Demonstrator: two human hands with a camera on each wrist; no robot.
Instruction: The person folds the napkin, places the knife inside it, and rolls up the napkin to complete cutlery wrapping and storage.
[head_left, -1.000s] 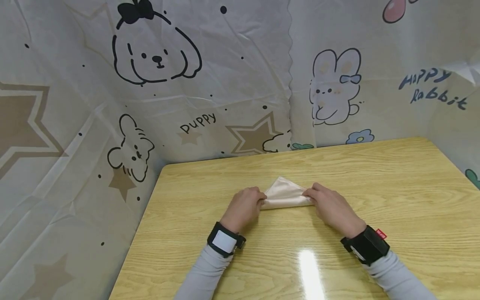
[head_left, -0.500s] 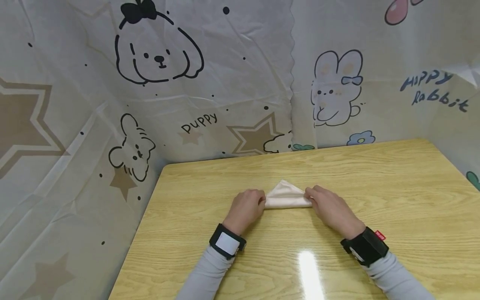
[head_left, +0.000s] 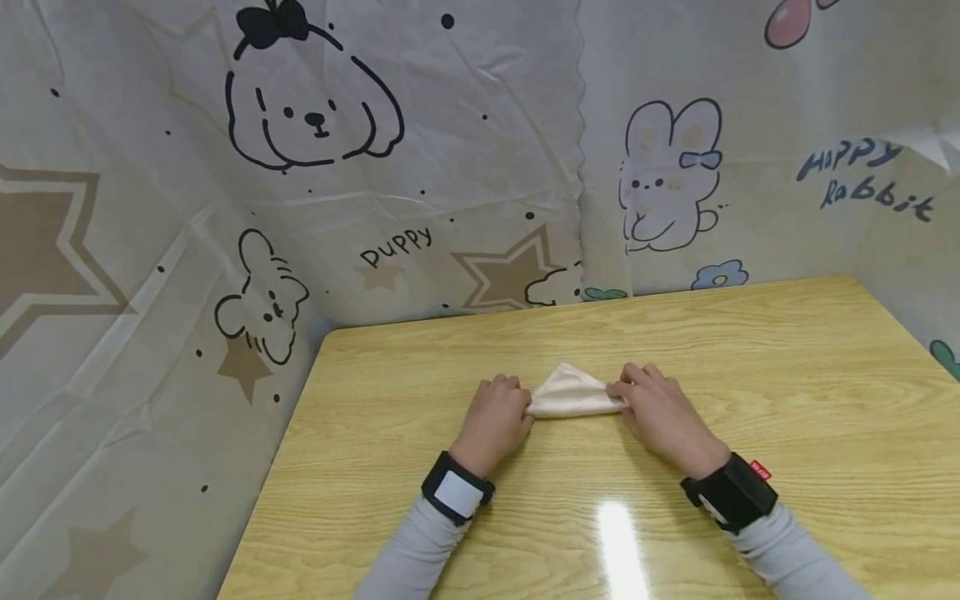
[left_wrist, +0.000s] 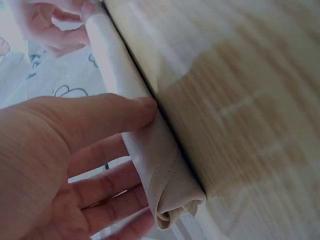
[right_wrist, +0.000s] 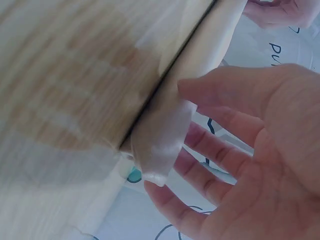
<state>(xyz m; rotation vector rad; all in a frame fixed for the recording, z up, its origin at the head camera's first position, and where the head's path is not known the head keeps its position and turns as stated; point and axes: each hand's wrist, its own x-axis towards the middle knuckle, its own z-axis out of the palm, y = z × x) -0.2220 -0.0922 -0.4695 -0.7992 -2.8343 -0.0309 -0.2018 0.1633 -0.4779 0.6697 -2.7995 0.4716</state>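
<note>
A pale cream cloth (head_left: pixel 572 395) with a smooth sheen lies across the table, partly rolled up. Its near side is a narrow roll; a triangular corner points away toward the back. My left hand (head_left: pixel 492 423) pinches the roll's left end. In the left wrist view, the thumb presses the near face of the cloth (left_wrist: pixel 145 145) and the fingers lie behind it; layered folds and a stitched hem show at that end. At the other end my right hand (head_left: pixel 666 418) pinches the cloth (right_wrist: pixel 167 120), thumb in front, fingers spread behind. Fingertips on the far side are partly hidden.
The wood-grain table (head_left: pixel 420 375) extends around both hands, with a bright light reflection in front. A white sheet (head_left: pixel 480 167) printed with cartoon animals and stars hangs behind the table and along its left side.
The triangular corner has become slightly shorter as the cloth is rolled. My left hand has shifted a little to the right, and fingers of both hands have changed position on the roll.
</note>
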